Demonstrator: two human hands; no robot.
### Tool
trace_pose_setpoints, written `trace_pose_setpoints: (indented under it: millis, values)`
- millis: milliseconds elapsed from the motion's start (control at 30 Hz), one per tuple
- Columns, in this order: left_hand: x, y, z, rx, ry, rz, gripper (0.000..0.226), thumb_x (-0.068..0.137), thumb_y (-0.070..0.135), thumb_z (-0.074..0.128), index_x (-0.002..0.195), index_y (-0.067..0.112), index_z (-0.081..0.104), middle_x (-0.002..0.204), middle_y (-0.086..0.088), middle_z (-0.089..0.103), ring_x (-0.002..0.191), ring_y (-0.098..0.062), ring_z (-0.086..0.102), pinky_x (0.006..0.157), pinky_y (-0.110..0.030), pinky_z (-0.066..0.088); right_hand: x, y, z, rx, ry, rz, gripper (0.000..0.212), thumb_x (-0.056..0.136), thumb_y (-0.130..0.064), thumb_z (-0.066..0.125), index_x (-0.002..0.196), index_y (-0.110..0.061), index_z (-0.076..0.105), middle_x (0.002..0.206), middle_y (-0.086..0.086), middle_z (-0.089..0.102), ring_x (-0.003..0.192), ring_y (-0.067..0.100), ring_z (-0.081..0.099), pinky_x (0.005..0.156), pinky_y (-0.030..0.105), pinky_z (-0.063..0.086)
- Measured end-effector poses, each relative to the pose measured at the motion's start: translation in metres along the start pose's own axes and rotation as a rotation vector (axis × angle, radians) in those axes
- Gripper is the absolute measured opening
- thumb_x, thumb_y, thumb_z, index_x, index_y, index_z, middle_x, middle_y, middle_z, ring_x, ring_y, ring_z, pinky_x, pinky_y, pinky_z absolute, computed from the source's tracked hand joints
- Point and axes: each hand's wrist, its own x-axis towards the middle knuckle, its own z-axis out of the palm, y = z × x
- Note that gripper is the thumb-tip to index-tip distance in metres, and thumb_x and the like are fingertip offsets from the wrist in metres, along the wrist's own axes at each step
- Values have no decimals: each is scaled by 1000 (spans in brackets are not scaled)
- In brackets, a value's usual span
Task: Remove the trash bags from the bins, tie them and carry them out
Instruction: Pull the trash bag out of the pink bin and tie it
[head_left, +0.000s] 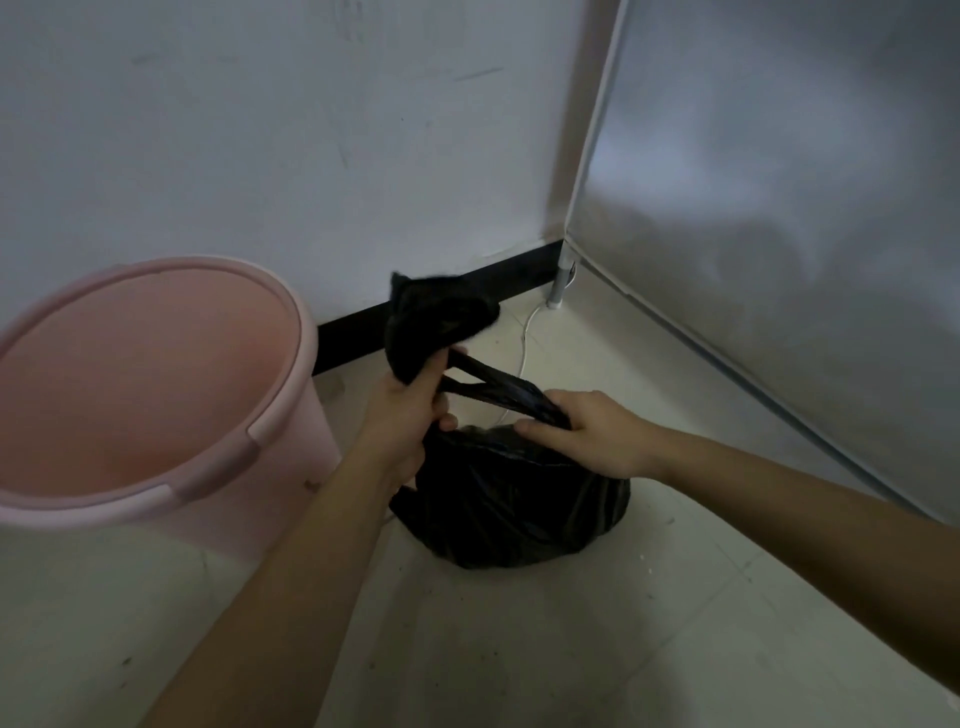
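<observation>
A filled black trash bag (511, 504) sits on the pale tiled floor in a room corner. My left hand (402, 415) grips one gathered flap of the bag's mouth, and the loose end of that flap sticks up past my fingers toward the wall. My right hand (587, 434) grips the other twisted end just above the bag's body. Two stretched strands of black plastic run between my hands. A pink plastic bin (291, 415) stands on the floor to the left of the bag, with no liner inside it.
A white wall with a black baseboard (353, 332) runs behind the bag. A shiny grey cabinet panel (779, 234) on a thin leg closes the right side. A white cable (524, 338) lies on the floor behind the bag.
</observation>
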Motion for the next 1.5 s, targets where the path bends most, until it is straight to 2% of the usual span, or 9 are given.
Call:
trace_pose_setpoints:
  millis: [133,400,767,867,967,1100,1233,1367,1500]
  values:
    - [6,5,-3,-157,85,-103,30,94,44,63,95,15,71,57,5,46,45,-7,35,53,-27,47,-10,14,1,-41,221,-187,33,101,-48,42,105,-23,63,94,-7,62,87,7,59,79,23,46]
    - [9,-7,-13,-101,-314,-236,30,77,7,78,82,20,52,69,2,30,48,-6,42,52,-22,47,-7,10,3,85,423,-139,27,106,-35,36,86,-19,46,71,-7,54,67,6,53,62,27,40]
    - [2,-4,-9,26,-279,-332,39,95,42,62,61,25,53,55,5,21,42,-6,21,42,-20,27,13,3,0,103,-112,-44,22,100,-46,51,90,-29,59,85,-8,64,80,5,62,77,21,46]
    - [-1,-1,-8,31,-316,-352,33,96,44,59,72,22,56,54,3,28,40,-6,25,43,-21,32,12,6,-14,395,-126,27,74,77,-58,77,140,-35,45,124,-3,63,107,11,67,94,33,55]
    - [-5,5,-4,87,-366,-344,32,95,48,57,78,20,56,54,3,32,43,-9,29,47,-23,36,15,-1,-28,652,-65,13,94,69,-60,81,146,-52,29,141,-6,49,118,13,63,96,36,54]
    - [-14,11,5,185,-449,-289,61,97,60,41,55,23,65,49,3,35,48,-13,30,54,-27,38,26,-29,-40,709,193,-53,29,94,-52,56,99,-27,70,96,-2,71,72,5,61,68,27,46]
    - [-10,9,2,57,-439,-286,58,97,59,43,67,16,66,55,0,45,48,-12,36,52,-25,41,35,-37,-50,766,526,24,43,99,-54,48,70,-26,62,82,1,66,78,12,62,79,33,50]
    - [-5,-1,-1,-157,-474,-300,44,101,48,44,122,14,62,72,-2,55,50,-10,43,53,-25,45,30,-55,-53,1323,419,48,62,106,-45,33,60,-20,67,88,1,73,93,17,68,97,37,53]
    - [-4,-8,-2,-215,-528,-326,45,101,43,42,130,15,62,88,-4,69,55,-9,48,59,-24,48,28,-69,-62,1734,374,119,48,106,-41,36,62,-23,33,46,-8,30,39,8,34,41,19,37]
